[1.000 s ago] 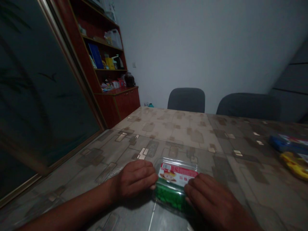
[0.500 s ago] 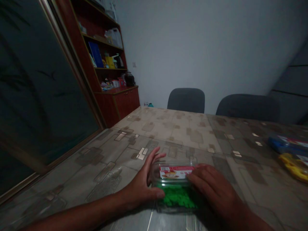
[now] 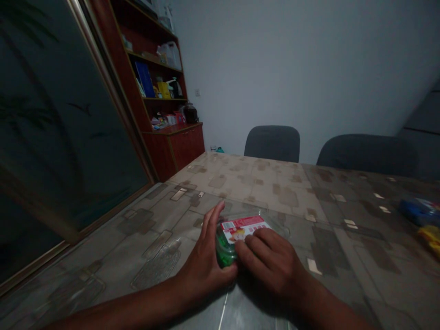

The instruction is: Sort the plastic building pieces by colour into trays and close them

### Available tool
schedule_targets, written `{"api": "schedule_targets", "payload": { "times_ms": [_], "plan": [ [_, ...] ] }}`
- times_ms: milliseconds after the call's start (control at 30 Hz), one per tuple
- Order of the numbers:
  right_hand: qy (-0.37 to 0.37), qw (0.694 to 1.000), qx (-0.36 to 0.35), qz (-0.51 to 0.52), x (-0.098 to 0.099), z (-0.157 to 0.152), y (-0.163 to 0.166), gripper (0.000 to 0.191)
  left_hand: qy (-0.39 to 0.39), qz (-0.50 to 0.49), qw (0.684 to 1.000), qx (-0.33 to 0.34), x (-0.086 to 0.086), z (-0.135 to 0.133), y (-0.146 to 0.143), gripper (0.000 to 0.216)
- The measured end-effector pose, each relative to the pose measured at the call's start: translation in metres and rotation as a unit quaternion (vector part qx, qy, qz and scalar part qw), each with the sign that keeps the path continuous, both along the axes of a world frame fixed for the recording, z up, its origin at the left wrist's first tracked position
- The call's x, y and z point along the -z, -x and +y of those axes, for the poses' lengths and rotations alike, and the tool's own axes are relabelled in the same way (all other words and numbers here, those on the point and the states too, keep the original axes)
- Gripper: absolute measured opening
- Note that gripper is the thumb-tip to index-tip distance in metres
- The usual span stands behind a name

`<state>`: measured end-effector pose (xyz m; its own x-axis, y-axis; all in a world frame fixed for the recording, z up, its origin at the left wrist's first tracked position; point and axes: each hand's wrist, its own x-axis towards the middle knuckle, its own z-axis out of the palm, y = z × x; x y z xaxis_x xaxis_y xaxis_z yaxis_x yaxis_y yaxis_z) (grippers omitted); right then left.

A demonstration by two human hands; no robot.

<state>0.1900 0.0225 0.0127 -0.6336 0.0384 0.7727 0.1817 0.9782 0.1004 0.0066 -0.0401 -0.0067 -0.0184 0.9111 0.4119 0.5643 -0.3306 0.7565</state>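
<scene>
A clear plastic box (image 3: 224, 253) with green contents and a red-and-white label on its lid sits at an angle on the table in front of me. Around its left end is my left hand (image 3: 204, 262), fingers along the far side and thumb at the near corner. My right hand (image 3: 273, 260) has curled fingers against the lid's front edge, partly over the label (image 3: 242, 228). Much of the box's near side is hidden behind that hand.
The patterned table (image 3: 165, 197) spreads all round the box. A blue item (image 3: 417, 211) and a yellow item (image 3: 431, 238) lie at the far right. Two grey chairs (image 3: 272, 144) stand beyond the table, with a wooden cabinet (image 3: 185, 142) at the back left.
The box has turned, its right end swinging away from me. My right hand has shifted from its right end to the near edge of the lid. The view has moved slightly left.
</scene>
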Motion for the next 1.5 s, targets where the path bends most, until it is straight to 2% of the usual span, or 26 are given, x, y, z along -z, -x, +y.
{"api": "schedule_targets", "payload": {
  "times_ms": [233,333,400,467,633,733,833,1000,1300,1500],
  "plan": [
    [0.020,1.000,0.000,-0.003,-0.006,0.000,-0.001,0.022,0.007,-0.020,1.000,0.011,-0.001,0.001,-0.001,0.102],
    [0.015,1.000,0.010,0.004,-0.005,0.002,-0.002,0.021,0.049,-0.131,0.990,-0.005,-0.003,0.003,-0.002,0.106],
    [0.012,1.000,0.013,0.020,-0.004,0.003,-0.003,0.021,0.087,-0.234,0.968,0.020,-0.004,0.006,-0.004,0.112],
    [0.004,0.999,0.017,0.031,-0.005,0.001,-0.004,0.023,0.112,-0.279,0.953,0.044,-0.004,0.009,-0.006,0.114],
    [0.006,0.999,0.031,0.011,-0.007,-0.005,0.002,0.024,0.096,-0.145,0.984,-0.027,-0.003,0.012,-0.013,0.116],
    [-0.015,0.999,0.021,0.024,-0.011,-0.006,0.008,0.023,0.095,-0.099,0.989,-0.053,-0.003,0.009,-0.016,0.117],
    [-0.034,0.999,0.024,0.036,-0.015,-0.005,0.012,0.026,0.103,-0.099,0.988,-0.059,-0.001,0.007,-0.018,0.114],
    [-0.001,0.999,0.034,0.032,-0.021,-0.004,0.014,0.031,0.083,-0.094,0.991,-0.047,0.005,0.008,-0.017,0.112],
    [-0.007,0.998,0.043,0.034,-0.015,0.001,0.016,0.024,0.073,-0.124,0.989,-0.016,0.005,0.008,-0.016,0.109],
    [0.017,1.000,0.005,0.009,-0.017,0.004,0.008,0.024,0.073,-0.131,0.989,-0.017,0.003,0.012,-0.007,0.111]
  ]
}}
